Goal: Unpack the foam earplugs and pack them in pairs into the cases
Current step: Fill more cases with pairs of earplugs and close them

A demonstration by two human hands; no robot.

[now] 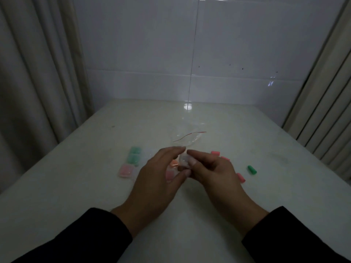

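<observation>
At nine o'clock on the white table [76,186] lay two cases with green earplugs [134,156] and, just nearer, one with pink earplugs [125,170]. At centre the left hand [159,179] and the right hand [210,173] together pinched a small clear case [183,160]. The empty clear bag [187,136] lay at twelve o'clock. Loose pink earplugs [215,153] and a green earplug [252,170] lay at three o'clock.
</observation>
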